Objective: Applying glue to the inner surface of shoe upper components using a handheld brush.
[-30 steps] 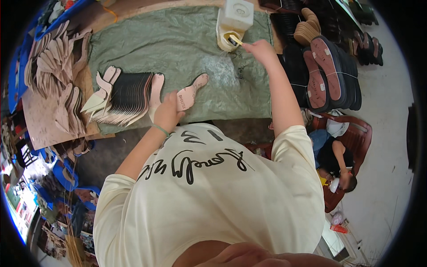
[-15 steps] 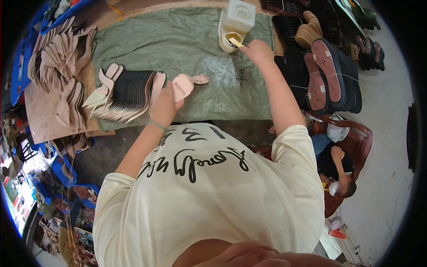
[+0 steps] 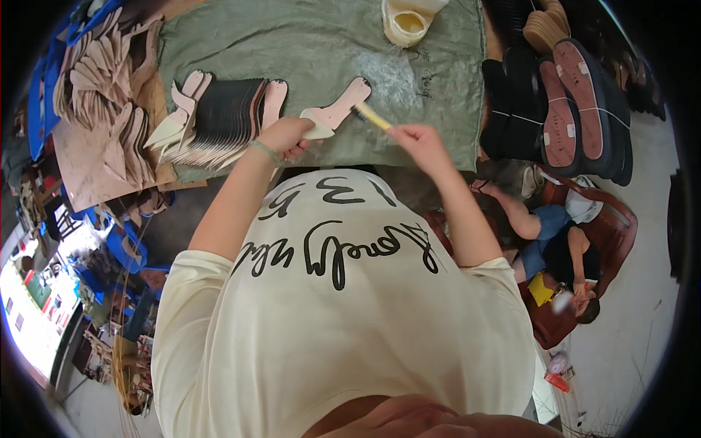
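My left hand [image 3: 288, 138] pinches the pale pointed end of an insole [image 3: 340, 106], whose pinkish heel end points away to the right over the cloth. In my right hand [image 3: 422, 144] is a brush [image 3: 375, 117] with a yellowish handle; its tip is at the insole's right edge, and whether it touches I cannot tell. A fanned row of insoles [image 3: 226, 109], dark and pale, lies just left of my left hand. Beyond my right hand stands a whitish plastic container [image 3: 407, 28] with an open mouth and yellowish stuff inside.
Green cloth [image 3: 292, 40] covers the table. Loose insole pieces [image 3: 102, 80] are heaped on a board [image 3: 84, 171] at the left. Tied stacks of dark and pink soles [image 3: 584, 102] stand at the right. A seated person [image 3: 573, 252] is beyond the table's near right edge.
My right hand has brought the brush from the container's mouth back to the insole. My left hand now holds the insole by its pale end, turned with the heel away. The view has shifted.
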The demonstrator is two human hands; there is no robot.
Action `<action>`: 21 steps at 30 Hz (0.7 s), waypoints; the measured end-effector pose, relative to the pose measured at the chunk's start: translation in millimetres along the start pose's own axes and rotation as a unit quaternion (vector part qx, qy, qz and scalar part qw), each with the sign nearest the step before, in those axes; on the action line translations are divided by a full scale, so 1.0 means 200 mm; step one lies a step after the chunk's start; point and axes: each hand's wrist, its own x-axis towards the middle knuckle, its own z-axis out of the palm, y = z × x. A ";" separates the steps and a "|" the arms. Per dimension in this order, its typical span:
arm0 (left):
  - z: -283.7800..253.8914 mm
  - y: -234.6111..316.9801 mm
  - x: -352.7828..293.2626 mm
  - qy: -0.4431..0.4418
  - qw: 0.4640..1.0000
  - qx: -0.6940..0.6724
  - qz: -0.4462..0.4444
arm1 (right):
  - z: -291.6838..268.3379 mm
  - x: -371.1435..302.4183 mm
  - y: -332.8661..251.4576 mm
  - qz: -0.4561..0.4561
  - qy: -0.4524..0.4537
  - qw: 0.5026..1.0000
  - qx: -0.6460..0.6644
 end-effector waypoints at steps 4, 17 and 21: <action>0.03 0.02 0.02 -0.028 0.998 -0.036 -0.037 | 0.18 -0.09 0.12 0.018 -0.021 0.999 0.044; 0.02 0.03 0.05 -0.028 0.996 -0.069 -0.053 | 0.24 -0.08 0.11 -0.074 0.077 0.974 -0.202; 0.04 0.02 0.04 -0.029 0.997 -0.056 -0.045 | 0.21 -0.05 0.15 -0.107 0.159 0.951 -0.243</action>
